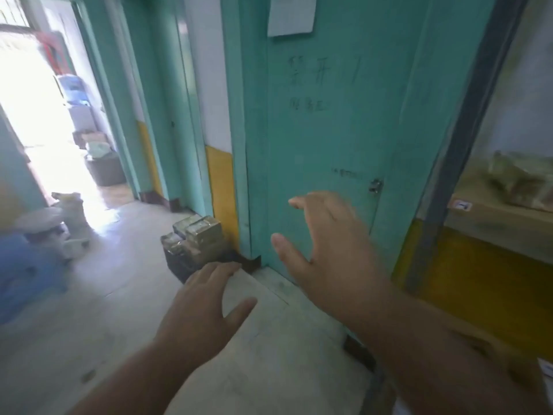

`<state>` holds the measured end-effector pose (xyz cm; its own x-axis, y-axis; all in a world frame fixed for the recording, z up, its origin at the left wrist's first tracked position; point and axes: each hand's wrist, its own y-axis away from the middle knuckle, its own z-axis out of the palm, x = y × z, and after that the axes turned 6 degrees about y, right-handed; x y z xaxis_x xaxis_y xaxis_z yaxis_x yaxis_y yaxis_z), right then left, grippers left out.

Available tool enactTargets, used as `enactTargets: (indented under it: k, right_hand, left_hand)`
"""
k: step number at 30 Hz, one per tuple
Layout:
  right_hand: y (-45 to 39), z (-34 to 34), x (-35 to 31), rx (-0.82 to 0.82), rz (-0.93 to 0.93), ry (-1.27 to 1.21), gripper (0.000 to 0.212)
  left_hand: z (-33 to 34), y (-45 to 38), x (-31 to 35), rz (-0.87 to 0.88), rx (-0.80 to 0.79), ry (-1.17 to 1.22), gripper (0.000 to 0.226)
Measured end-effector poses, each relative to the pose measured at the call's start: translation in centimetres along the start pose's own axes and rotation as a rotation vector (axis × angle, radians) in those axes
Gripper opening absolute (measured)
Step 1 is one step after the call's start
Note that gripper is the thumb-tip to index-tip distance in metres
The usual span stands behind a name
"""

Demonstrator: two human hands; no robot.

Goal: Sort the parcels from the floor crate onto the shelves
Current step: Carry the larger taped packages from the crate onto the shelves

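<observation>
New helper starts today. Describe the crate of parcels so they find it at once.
Find the tall teal door. At its lower left corner, against the yellow wall band, sits a dark floor crate. Unlike anything nearby, it is heaped with tape-wrapped brown parcels.

Open floor [119,295] leads to crate [179,265] (door [329,145] flanks right).

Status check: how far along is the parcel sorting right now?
Done: some pale parcels already lie on the shelf at right, though blurred. In hand: nothing; the left hand and right hand are both open and empty, stretched toward the floor. Left: the dark floor crate by the teal door holds several taped parcels.
</observation>
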<state>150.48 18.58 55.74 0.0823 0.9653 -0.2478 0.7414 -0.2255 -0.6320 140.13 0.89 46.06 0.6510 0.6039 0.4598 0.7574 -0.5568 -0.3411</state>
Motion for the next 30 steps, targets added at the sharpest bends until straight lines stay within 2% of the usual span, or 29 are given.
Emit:
enactTargets:
  k: [10,19,23,30]
  right_hand:
    - [-14.8,18.2,-4.7,-0.149,-0.143,-0.136,0.049]
    - [-29.0,36.1,-11.7,-0.322,-0.236,-0.259,0.052]
    - [-34.5,44.0,-13.6,-0.335,-0.195,-0.203,0.05]
    - [-43.5,52.2,-12.2,-0.305,-0.046,-0.085,0.05]
  left_hand:
    - [-0.8,-9.7,-17.1,-0.244,0.058,-0.009,0.058]
    - [-3.5,-18.3,-34.3,-0.487,0.093,-0.04,0.059]
    - [-3.6,-24.6,-43.6,-0.457,0.032,-0.014,0.059]
    - [-3.2,-39.1,-53.4,-0.336,-0.151,0.01,0.058]
